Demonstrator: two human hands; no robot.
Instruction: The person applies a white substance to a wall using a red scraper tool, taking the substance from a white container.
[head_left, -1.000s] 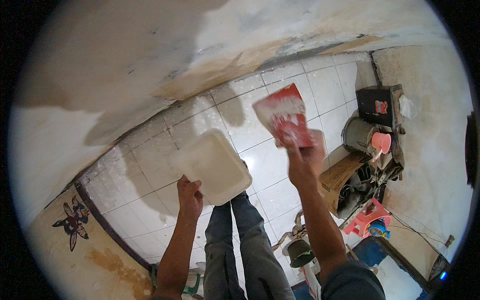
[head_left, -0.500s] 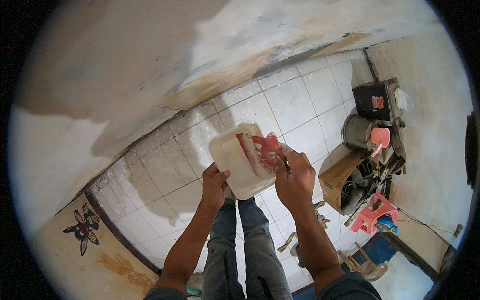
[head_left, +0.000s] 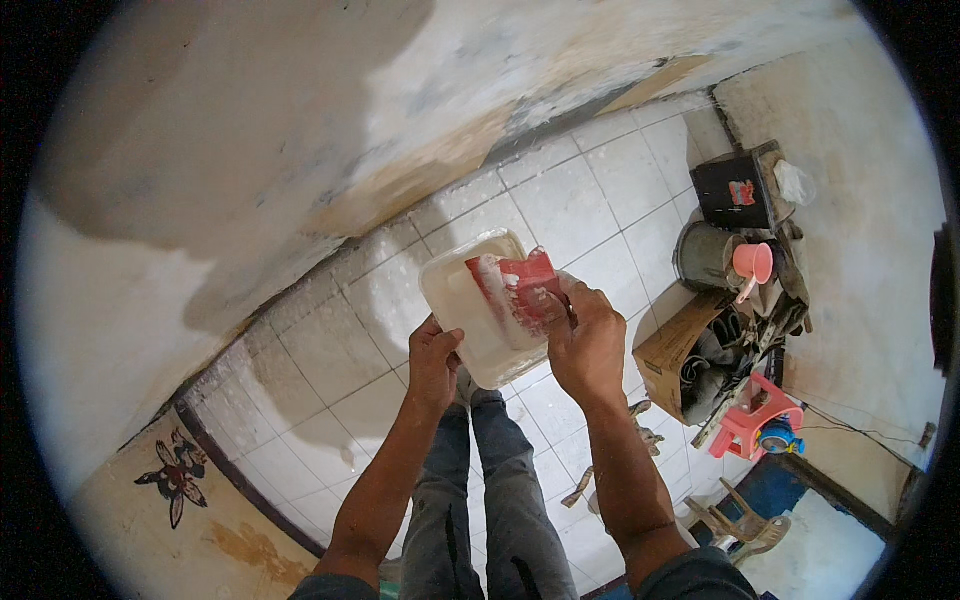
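My left hand (head_left: 434, 362) grips the near left edge of a shallow cream tray (head_left: 450, 296) with rounded corners, its thumb over the rim. The tray is held up above the tiled floor. In my right hand (head_left: 590, 347) is a red putty scraper (head_left: 520, 286), its wide blade lying over the right part of the tray. White paste coats the blade along its left edge and in lumps near the grip. Whether the blade touches the tray's bottom I cannot tell. My right fingers hide the near end of the scraper.
A patchy wall (head_left: 270, 130) rises ahead and to the left. To the right stand a black box (head_left: 725, 190), a grey bucket (head_left: 697, 255) with a pink dipper (head_left: 752, 262), a cardboard box (head_left: 672, 352) of dark items and a pink stool (head_left: 745, 425). White tiles (head_left: 325, 405) show paste spots.
The tray's far edge has tipped up a little. The scraper has turned slightly, showing more of its paste-smeared red face. Both hands keep their grips.
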